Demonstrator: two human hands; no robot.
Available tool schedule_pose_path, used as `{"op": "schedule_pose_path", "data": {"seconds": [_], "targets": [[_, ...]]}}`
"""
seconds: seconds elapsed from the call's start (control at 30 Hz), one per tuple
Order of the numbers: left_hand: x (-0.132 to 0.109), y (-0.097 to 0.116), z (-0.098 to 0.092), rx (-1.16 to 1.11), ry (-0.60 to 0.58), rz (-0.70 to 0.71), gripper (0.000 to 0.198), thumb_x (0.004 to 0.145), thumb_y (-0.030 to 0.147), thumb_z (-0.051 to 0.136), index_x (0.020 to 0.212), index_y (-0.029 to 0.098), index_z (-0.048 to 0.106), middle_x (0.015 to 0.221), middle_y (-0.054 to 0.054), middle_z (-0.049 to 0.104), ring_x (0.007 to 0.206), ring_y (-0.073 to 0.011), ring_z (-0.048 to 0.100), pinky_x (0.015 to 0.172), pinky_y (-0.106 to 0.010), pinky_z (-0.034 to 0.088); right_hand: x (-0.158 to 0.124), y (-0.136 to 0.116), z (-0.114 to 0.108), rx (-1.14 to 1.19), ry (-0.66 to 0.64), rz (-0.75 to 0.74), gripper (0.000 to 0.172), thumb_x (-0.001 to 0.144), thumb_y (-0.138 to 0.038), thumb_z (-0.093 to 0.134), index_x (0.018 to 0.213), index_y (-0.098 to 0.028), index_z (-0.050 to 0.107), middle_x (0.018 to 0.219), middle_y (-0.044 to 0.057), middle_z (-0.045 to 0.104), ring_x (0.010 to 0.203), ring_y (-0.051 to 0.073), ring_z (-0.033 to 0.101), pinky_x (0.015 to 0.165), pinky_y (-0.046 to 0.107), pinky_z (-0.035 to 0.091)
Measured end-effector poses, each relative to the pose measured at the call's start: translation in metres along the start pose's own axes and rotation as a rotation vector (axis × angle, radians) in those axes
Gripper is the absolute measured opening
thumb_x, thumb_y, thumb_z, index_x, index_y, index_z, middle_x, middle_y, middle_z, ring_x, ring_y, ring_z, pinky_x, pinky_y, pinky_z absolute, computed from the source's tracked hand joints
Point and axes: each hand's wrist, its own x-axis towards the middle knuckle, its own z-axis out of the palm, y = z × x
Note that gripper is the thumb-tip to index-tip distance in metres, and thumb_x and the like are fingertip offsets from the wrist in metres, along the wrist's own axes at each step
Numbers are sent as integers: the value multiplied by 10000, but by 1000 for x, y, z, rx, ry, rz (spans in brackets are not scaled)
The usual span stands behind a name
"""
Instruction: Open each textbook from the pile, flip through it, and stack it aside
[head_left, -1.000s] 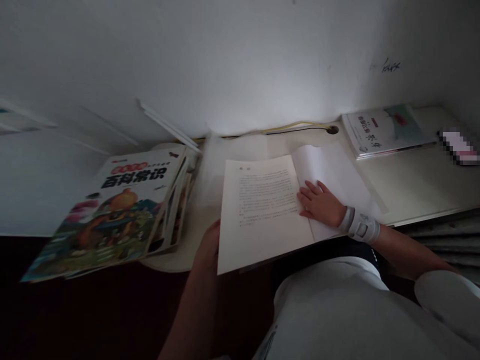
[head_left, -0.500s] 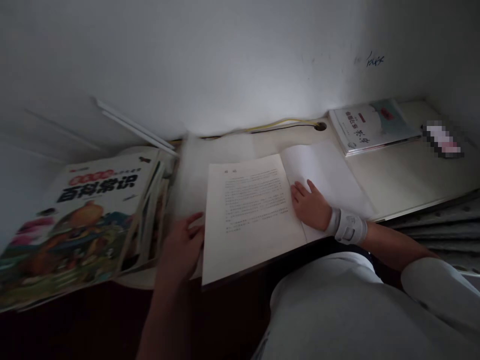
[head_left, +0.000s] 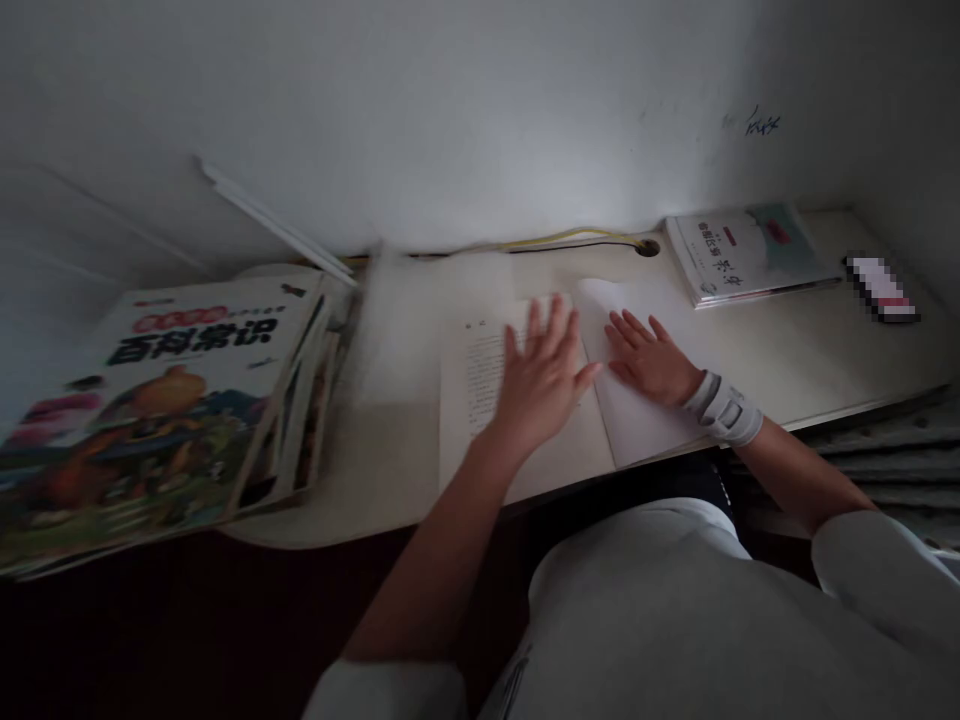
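An open book (head_left: 469, 400) lies on the desk in front of me, its left page printed with lines of text and its right page (head_left: 645, 430) blank. My left hand (head_left: 544, 380) is over the printed page with fingers spread, hiding much of the text; it is slightly blurred. On the blank page rests my right hand (head_left: 652, 358), flat with fingers stretched out, close to the book's middle fold. A pale wristband with a buckle (head_left: 726, 408) is around my right wrist. Neither hand grips anything.
At the left, a large picture book (head_left: 176, 400) tops a stack of books. Thin booklets (head_left: 750, 260) lie at the back right, beside a blurred-out phone-like object (head_left: 881, 288). A yellow cable (head_left: 570, 237) runs along the wall into a desk hole (head_left: 646, 248).
My left hand has moved right from the book's left edge onto the printed page, fingers now spread. The printed page now lies flatter. My right hand has shifted slightly right and up.
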Motion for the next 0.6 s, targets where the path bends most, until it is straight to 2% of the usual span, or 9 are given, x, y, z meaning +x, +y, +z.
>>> {"op": "schedule_pose_path", "data": {"seconds": [0.07, 0.13, 0.23, 0.33, 0.4, 0.5, 0.6], "targets": [[28, 14, 26, -36, -154, 36, 634, 955, 458, 285, 1493, 130, 219, 1584, -151, 125, 1458, -329, 41, 1129, -597, 118, 0, 14, 4, 3, -41, -16, 554, 974, -366, 314, 1446, -75, 328, 1526, 192, 268, 1433, 297, 197, 1110, 582, 210], [45, 17, 49, -69, -249, 16, 645, 959, 477, 236, 1501, 130, 191, 1588, -144, 104, 1458, -326, 54, 1127, -595, 137, -3, 25, 11, 17, -74, -31, 563, 975, -392, 303, 1442, -79, 335, 1517, 188, 294, 1424, 309, 222, 1094, 599, 232], [49, 12, 67, -72, -287, -6, 663, 955, 497, 217, 1504, 127, 178, 1590, -136, 96, 1456, -338, 57, 1126, -600, 142, -12, 49, 20, 81, -30, 74, 595, 958, -437, 341, 1414, -57, 376, 1488, 221, 341, 1394, 327, 294, 1079, 573, 292], [41, 8, 71, -48, -260, -11, 657, 958, 483, 232, 1503, 120, 182, 1589, -141, 94, 1454, -347, 66, 1131, -595, 127, -22, 82, 18, 271, 126, 348, 579, 914, -408, 449, 1333, -9, 455, 1407, 278, 433, 1342, 339, 382, 1087, 520, 324], [37, 8, 71, -45, -250, -22, 655, 958, 478, 247, 1505, 126, 174, 1589, -143, 88, 1453, -347, 77, 1133, -590, 128, -28, 102, 11, 454, 193, 491, 514, 888, -374, 495, 1278, -40, 503, 1339, 266, 506, 1257, 333, 485, 1044, 522, 389], [36, 10, 71, -44, -239, -33, 654, 957, 471, 260, 1506, 127, 171, 1589, -143, 87, 1452, -345, 87, 1133, -590, 128, -34, 120, -4, 693, 178, 566, 394, 899, -382, 472, 1207, -145, 536, 1224, 180, 597, 1025, 259, 641, 838, 464, 552], [36, 10, 71, -48, -228, -32, 645, 958, 459, 261, 1502, 120, 186, 1587, -150, 96, 1451, -343, 97, 1134, -584, 133, -36, 123, -18, 1026, 123, 624, 234, 892, -332, 483, 1049, -182, 572, 1108, 121, 628, 854, 196, 679, 716, 397, 586]]}}
